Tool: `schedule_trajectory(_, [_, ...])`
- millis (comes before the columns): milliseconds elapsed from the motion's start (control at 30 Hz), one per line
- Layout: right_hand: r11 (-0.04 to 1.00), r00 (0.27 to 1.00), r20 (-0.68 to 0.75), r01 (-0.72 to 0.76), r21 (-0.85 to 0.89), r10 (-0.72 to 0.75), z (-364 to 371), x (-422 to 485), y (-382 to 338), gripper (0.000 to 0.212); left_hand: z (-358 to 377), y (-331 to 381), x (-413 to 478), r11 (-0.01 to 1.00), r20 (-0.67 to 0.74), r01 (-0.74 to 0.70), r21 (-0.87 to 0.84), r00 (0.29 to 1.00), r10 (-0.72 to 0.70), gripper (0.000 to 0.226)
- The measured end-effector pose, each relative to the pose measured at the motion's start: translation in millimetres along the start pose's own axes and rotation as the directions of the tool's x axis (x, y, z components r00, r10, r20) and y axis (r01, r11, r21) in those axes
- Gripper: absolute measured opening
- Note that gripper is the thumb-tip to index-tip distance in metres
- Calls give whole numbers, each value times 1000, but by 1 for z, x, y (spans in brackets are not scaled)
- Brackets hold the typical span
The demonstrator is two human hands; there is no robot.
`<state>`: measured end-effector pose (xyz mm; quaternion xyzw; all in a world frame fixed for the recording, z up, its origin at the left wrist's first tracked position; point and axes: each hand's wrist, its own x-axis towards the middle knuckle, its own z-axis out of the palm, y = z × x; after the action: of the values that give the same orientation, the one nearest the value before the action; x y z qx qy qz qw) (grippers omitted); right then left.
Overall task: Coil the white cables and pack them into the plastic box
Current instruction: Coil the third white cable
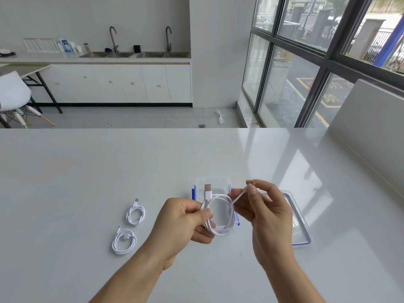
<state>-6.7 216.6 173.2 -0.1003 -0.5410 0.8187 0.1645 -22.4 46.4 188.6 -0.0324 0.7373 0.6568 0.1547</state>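
Your left hand point(185, 221) nearest, thumb and fingers pinching the held white cable point(219, 233) as a coil over the open plastic box point(213, 178), your right hand point(262, 206) pinching its small plug end, lid point(298, 215) on the table point(87, 171) to the right, near coiled cable point(124, 241) and far coiled cable point(136, 214) lying left, apart from the box.

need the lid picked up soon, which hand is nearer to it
Right. The right hand sits over the left edge of the lid in view; the left hand, gripping the coiled cable, is farther left, across the plastic box.
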Motion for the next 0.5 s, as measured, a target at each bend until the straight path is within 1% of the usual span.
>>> schedule_trajectory(100, [980,980,11,-197,-16,197,-1,5,-1,11,3,-5,-1,988,-1,-83,127,997,84,21])
schedule_trajectory(167, [970,971,32,-233,-68,236,-3,7,-3,11,4,-9,-3,975,22,-110,195,994,108,22])
schedule_trajectory(300, [956,982,95,-133,-263,163,-5,8,-4,6,3,-9,-5,953,56,-138,269,990,127,22])
schedule_trajectory(367, [936,974,152,-109,-336,168,-5,8,-5,9,2,-8,-5,954,62,-137,266,990,124,21])
schedule_trajectory(467, [895,931,297,-64,-441,213,-10,8,-10,14,-1,-5,-6,963,52,-119,242,993,110,21])
schedule_trajectory(500, [873,913,336,-41,-487,231,-13,8,-10,23,-2,-5,-6,965,51,-115,238,993,105,21])
